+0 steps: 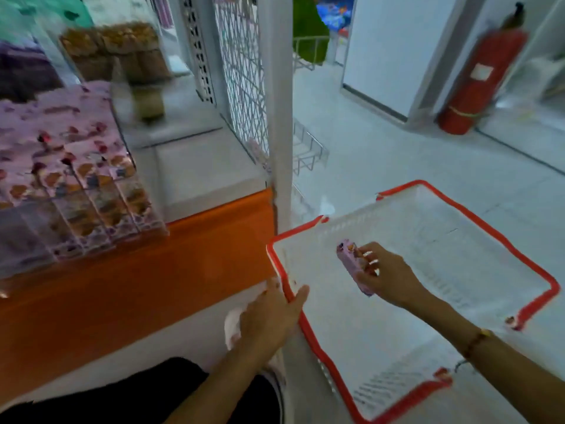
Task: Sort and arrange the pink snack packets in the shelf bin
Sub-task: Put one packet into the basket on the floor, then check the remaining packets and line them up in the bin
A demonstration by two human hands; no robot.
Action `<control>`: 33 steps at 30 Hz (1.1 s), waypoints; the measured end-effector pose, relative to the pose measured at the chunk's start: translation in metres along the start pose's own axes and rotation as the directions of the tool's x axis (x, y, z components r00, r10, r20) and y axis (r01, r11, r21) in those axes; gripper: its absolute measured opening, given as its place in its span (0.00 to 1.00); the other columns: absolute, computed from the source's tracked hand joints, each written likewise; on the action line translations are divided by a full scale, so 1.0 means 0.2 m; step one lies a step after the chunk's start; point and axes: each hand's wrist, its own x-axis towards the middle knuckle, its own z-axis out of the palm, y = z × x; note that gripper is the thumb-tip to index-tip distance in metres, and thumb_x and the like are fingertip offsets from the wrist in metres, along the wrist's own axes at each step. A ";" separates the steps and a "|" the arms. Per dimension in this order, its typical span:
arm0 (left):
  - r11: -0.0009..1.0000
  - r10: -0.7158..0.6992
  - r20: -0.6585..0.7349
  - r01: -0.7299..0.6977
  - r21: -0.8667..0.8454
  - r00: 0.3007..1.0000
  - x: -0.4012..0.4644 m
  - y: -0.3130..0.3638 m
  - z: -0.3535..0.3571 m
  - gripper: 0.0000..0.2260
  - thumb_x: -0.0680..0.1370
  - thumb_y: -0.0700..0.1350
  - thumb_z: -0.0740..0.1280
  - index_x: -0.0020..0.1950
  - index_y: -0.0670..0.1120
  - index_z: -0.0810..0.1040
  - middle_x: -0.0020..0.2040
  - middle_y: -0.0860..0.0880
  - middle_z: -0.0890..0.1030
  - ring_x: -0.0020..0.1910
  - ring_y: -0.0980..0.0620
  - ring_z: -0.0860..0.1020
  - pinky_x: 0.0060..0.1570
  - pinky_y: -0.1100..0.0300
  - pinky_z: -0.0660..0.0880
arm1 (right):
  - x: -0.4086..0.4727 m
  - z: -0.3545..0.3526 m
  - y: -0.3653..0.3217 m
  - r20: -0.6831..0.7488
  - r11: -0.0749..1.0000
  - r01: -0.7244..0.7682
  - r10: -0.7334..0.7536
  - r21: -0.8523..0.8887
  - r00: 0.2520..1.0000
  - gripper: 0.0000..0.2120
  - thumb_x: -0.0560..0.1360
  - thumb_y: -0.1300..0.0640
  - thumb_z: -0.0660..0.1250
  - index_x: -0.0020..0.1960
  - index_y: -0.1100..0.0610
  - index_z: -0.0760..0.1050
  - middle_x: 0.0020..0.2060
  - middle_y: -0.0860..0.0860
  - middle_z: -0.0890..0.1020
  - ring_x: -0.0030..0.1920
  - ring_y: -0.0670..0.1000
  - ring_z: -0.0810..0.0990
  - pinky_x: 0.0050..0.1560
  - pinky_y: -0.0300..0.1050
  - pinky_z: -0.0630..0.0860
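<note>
The right hand (383, 275) pinched one pink packet (354, 269) over the white basket (305, 325), its long axis running eleven to five; the shelf bin (91, 209) lay toward ten o'clock; the left hand (270, 316), nearer it, gripped the basket rim.

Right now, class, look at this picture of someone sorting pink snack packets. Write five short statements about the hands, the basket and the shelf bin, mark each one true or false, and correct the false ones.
1. The right hand pinches a pink packet. True.
2. The left hand holds a packet as well. False: it grips the basket's red rim and holds no packet.
3. The white basket is piled full of packets. False: the only packet seen over it is the one in the right hand.
4. The clear shelf bin holds pink packets. True.
5. The fire extinguisher is green. False: it is red.
</note>
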 end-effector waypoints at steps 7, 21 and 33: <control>0.995 -0.020 -0.109 0.009 -0.101 0.994 0.02 -0.01 0.12 0.13 0.78 0.57 0.64 0.54 0.58 0.60 0.50 0.58 0.79 0.44 0.56 0.79 0.43 0.61 0.70 | 0.22 0.65 0.35 0.197 0.939 -0.087 0.159 -0.332 0.967 0.15 0.80 0.47 0.57 0.56 0.58 0.69 0.52 0.58 0.80 0.52 0.60 0.79 0.46 0.48 0.71; 0.886 0.170 0.157 -0.221 0.408 0.973 -0.11 0.09 -0.37 0.18 0.79 0.61 0.57 0.56 0.50 0.77 0.53 0.51 0.81 0.48 0.50 0.78 0.41 0.60 0.68 | 0.10 0.05 -0.18 0.276 0.923 0.232 -0.147 -0.307 0.950 0.12 0.75 0.47 0.66 0.56 0.49 0.76 0.47 0.45 0.82 0.44 0.44 0.79 0.50 0.42 0.76; 0.890 0.456 -0.646 -0.324 0.320 0.612 -0.71 -0.45 -1.59 0.02 0.77 0.54 0.65 0.48 0.60 0.76 0.37 0.64 0.74 0.36 0.66 0.73 0.32 0.69 0.68 | -0.26 -0.16 -1.66 -0.014 0.662 0.747 -0.749 -0.062 0.663 0.05 0.76 0.53 0.66 0.50 0.45 0.80 0.43 0.41 0.82 0.43 0.40 0.79 0.46 0.41 0.78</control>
